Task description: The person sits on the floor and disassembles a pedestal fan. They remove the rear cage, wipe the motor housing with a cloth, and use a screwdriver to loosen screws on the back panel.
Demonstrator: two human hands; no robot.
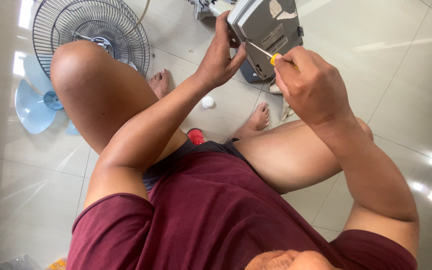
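At the far left of the tiled floor a pale blue fan blade lies flat, and just beside it, toward the top left corner, a wire fan guard rests with its hub showing through the mesh. The person's raised knee hides part of the guard's lower rim.

Further right, a small white round cap sits on the tiles between the person's two bare feet, and a red object peeks out near the hem of the dark shorts (too much of it is hidden to say what it is).

The left hand reaches up and grasps the left edge of a grey fan base housing, fingers curled over its rim and thumb pressed against its face. The housing stands tilted near the top edge of the floor, well above the feet, its labelled underside facing the camera.

The right hand is clenched around a screwdriver with a yellow handle; its thin metal shaft slants up and left, with the tip touching the housing's lower part.
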